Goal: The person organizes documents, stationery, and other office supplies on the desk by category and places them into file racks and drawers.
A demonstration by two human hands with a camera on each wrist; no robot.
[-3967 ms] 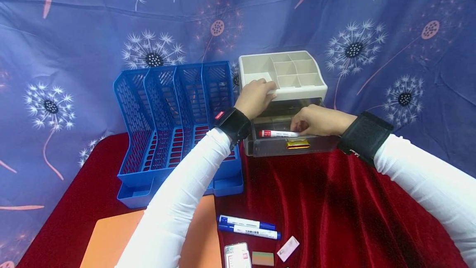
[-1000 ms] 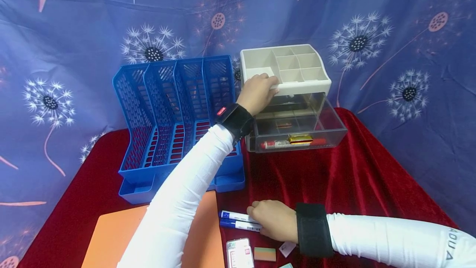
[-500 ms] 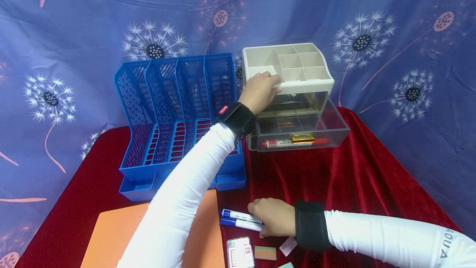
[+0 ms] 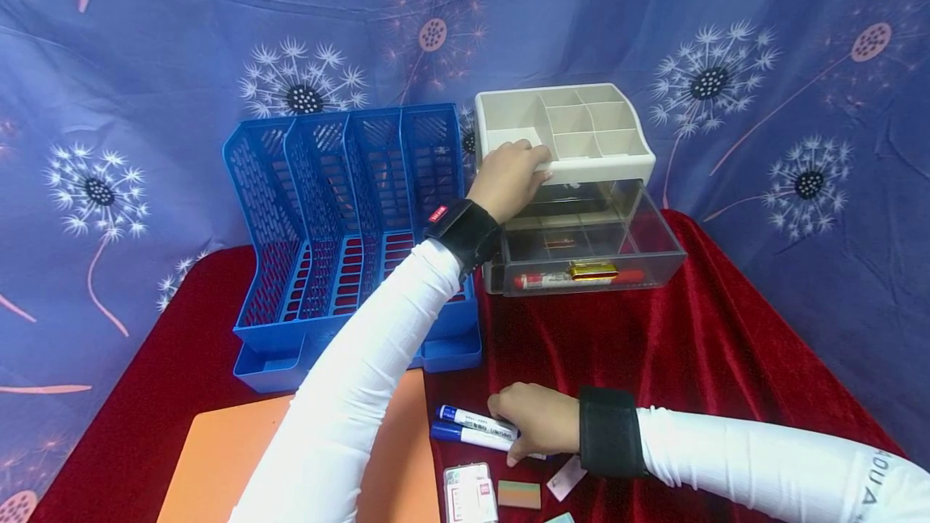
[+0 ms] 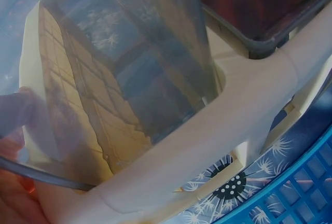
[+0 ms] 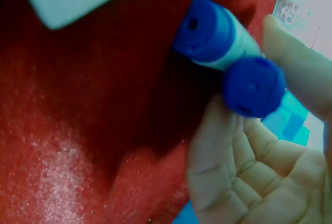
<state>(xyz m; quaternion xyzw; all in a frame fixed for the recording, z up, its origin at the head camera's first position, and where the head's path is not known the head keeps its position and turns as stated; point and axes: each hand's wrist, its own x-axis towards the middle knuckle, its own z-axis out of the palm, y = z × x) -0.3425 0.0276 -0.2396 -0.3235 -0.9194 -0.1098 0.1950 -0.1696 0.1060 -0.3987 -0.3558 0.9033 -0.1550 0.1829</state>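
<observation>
A beige desk organizer stands at the back of the red cloth, its clear drawer pulled out. A red marker lies along the drawer's front, behind a gold handle. My left hand grips the organizer's top front-left rim; in the left wrist view the beige frame and the clear drawer fill the picture. Near the front edge my right hand curls round two blue-capped markers. Their blue ends show beside my fingers in the right wrist view.
A blue slotted file rack stands left of the organizer, under my left forearm. An orange sheet lies at the front left. A card, a small pad and a white tag lie by my right wrist.
My right hand left the red marker in the drawer and came down to the blue markers; its fingers have now closed round them and they sit slightly tilted. My left hand has stayed put.
</observation>
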